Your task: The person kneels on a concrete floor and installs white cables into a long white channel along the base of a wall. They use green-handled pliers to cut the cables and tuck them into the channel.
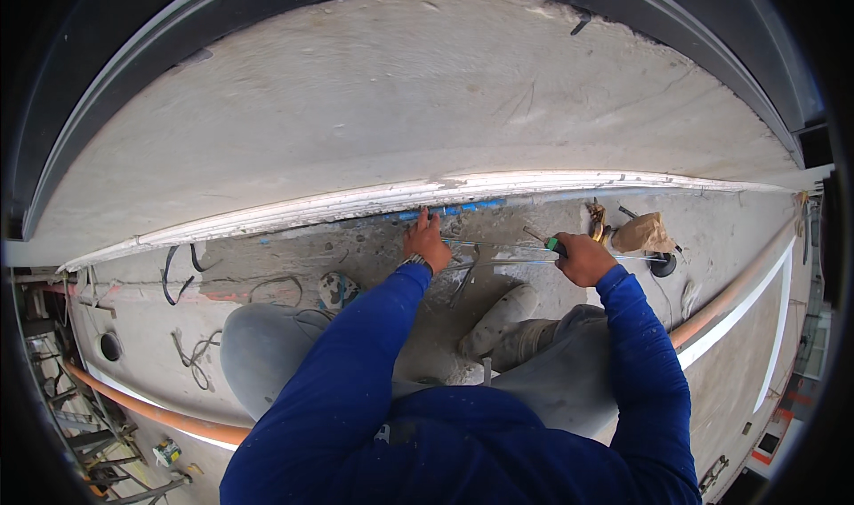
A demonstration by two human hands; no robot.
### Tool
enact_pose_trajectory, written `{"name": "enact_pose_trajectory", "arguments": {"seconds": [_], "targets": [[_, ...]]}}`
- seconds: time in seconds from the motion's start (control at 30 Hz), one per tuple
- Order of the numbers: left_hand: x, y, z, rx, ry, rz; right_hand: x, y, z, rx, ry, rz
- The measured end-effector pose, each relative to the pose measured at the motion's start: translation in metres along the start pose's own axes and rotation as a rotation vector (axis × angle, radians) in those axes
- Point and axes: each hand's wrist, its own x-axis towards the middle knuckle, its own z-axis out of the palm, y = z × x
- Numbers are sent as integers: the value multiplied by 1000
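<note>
Two hands at the foot of a concrete wall.
We see the left hand (pixel 428 241) spread flat, fingers wide, against the wall base (pixel 374 204) just under a strip of blue tape (pixel 463 209). The right hand (pixel 583 259) is closed round a green-handled tool (pixel 544 241) and touches thin metal rods (pixel 507 254) lying across the floor (pixel 267 274). Near it, to the right, sit a crumpled brown paper bag (pixel 642 233) and a black disc (pixel 663 264).

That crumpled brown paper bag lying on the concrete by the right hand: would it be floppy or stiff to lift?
The brown paper bag looks creased and slumped, so probably floppy. It bulges, so something inside may add weight. It seems unlikely to roll.
</note>
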Motion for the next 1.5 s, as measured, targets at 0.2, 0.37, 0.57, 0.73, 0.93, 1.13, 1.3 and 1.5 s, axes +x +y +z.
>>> {"name": "enact_pose_trajectory", "arguments": {"seconds": [0.2, 0.37, 0.57, 0.73, 0.93, 1.13, 1.3, 1.5], "targets": [[4, 0, -1, 64, -33, 5, 1, -1, -1, -3, -2, 24], [5, 3, -9, 56, -98, -24, 3, -1, 2, -20, -8, 32], [7, 3, -17, 31, -178, -39, 9, 2, 5, -12, -25, 14], [20, -14, -17, 82, -139, 37, 13, 3, 8, -57, -13, -17], [37, -30, -28, 136, -154, 168, 15, 1, 11, -48, 8, -7], [30, -34, -90, 250, -226, 241, 9, 5, 11, -73, 42, -40], [-3, -28, -174, 374, -348, 277, 7, 3, 10, -57, 92, -69], [-65, -29, -246, 466, -420, 302, 5, 2, 8, -59, 78, -108]]}}
